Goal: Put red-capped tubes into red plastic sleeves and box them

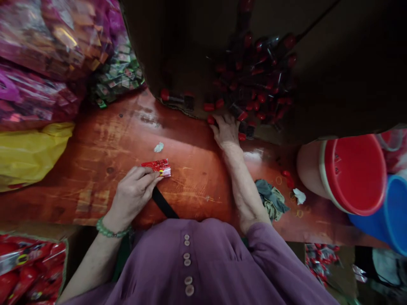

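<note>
My left hand point(133, 192), with a green bead bracelet, pinches a small red printed wrapper point(155, 165) with a clear end, low over the reddish wooden table point(187, 186). My right hand point(226, 129) reaches to the edge of a dark cardboard box point(318, 101) lying open towards me. Its fingers are apart and touch small red-capped clear tubes point(260, 84) heaped inside; a red cap point(211, 120) is at the fingertips. Whether the fingers grip any tube cannot be made out.
Filled plastic bags point(57, 38) and a yellow bag point(32, 154) stand at the left. At the right are a red-lidded bucket point(359, 173), a blue tub point(396, 212) and a crumpled cloth point(271, 199). A box of red items point(28, 271) sits below left.
</note>
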Demonstrator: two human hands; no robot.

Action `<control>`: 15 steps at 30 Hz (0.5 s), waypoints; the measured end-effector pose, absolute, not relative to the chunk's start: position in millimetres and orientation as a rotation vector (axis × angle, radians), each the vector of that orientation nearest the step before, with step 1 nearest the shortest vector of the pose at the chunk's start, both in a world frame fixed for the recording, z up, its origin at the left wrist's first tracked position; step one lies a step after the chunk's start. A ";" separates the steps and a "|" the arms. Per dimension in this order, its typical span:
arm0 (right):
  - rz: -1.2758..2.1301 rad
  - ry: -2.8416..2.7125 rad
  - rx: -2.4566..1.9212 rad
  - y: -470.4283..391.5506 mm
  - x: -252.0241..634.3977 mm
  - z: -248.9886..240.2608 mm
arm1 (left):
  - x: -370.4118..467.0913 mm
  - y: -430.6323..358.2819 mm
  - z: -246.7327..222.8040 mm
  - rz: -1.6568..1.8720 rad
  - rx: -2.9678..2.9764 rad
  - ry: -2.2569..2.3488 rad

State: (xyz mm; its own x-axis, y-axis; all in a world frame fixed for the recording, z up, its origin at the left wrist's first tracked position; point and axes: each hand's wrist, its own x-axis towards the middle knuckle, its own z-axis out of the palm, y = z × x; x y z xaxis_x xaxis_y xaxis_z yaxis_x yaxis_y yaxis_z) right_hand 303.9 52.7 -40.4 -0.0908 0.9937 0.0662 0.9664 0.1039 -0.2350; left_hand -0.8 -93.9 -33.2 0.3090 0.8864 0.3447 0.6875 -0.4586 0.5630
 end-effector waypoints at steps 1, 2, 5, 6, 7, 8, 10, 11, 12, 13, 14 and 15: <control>0.221 -2.162 -1.935 49.4 303.1 -41.7 | -0.4 -93.5 -32.1 0.897 2.254 1.424; 0.263 -2.143 -1.887 43.8 301.4 -42.4 | 0.2 -93.1 -31.1 0.884 2.241 1.434; 0.483 -1.995 -1.653 16.8 292.7 -42.9 | 3.1 -92.5 -29.1 0.787 2.232 1.482; 0.579 -1.915 -1.574 5.7 288.9 -43.2 | 4.0 -92.2 -28.8 0.748 2.238 1.501; 0.678 -1.826 -1.509 -5.8 284.9 -43.8 | 4.7 -91.9 -28.7 0.721 2.247 1.519; 0.778 -1.736 -1.461 -17.5 280.7 -44.5 | 5.3 -91.6 -28.7 0.705 2.254 1.538; 0.956 -1.564 -1.405 -39.4 272.5 -45.5 | 5.8 -90.9 -28.8 0.718 2.246 1.589; 1.029 -1.487 -1.387 -49.1 268.7 -45.3 | 5.9 -90.6 -28.7 0.742 2.229 1.616; 1.090 -1.418 -1.372 -57.6 265.3 -44.5 | 5.8 -90.4 -28.3 0.775 2.204 1.638; 1.143 -1.355 -1.359 -64.9 262.4 -42.9 | 5.8 -90.4 -27.5 0.811 2.170 1.655; 1.191 -1.298 -1.346 -71.1 259.8 -40.6 | 5.8 -90.7 -26.3 0.848 2.130 1.664; 1.235 -1.247 -1.331 -76.3 257.6 -37.7 | 5.8 -91.3 -24.8 0.883 2.087 1.666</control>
State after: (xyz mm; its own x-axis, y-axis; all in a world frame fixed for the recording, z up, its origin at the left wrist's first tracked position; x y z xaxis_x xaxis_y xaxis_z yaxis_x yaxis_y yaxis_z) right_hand 257.6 -76.3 -37.7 -0.0097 0.9966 -0.0822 0.0913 -0.0809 -0.9925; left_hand 5.8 -91.3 -24.8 0.1255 0.9569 0.2620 0.7539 -0.2636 0.6018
